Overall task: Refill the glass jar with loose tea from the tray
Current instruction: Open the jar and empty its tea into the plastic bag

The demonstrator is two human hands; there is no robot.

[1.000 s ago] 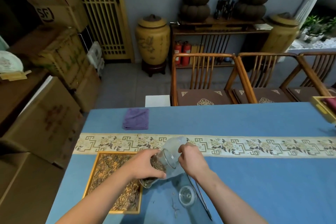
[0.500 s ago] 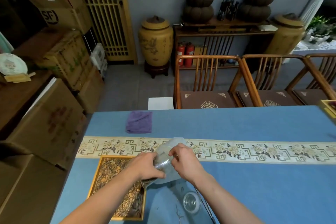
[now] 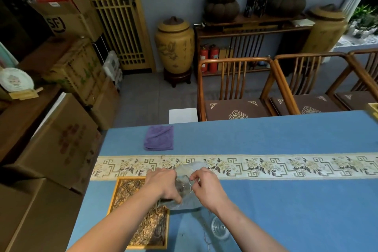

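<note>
Currently left hand (image 3: 163, 183) grips tilted glass jar (image 3: 184, 186) beside tea tray (image 3: 114, 194); right hand (image 3: 206, 187) pinches its rim.

Two bare forearms come up from the near edge, and there's no sleeve on either one, nothing worn from the elbow end to the wrist. The left hand (image 3: 163, 185) shows no ring, no watch, no strap at the wrist. Same story on the right hand (image 3: 206, 187): fingers plain, wrist uncovered, no glove, no band. Knuckles and tendons stand out clearly on both backs.
</note>
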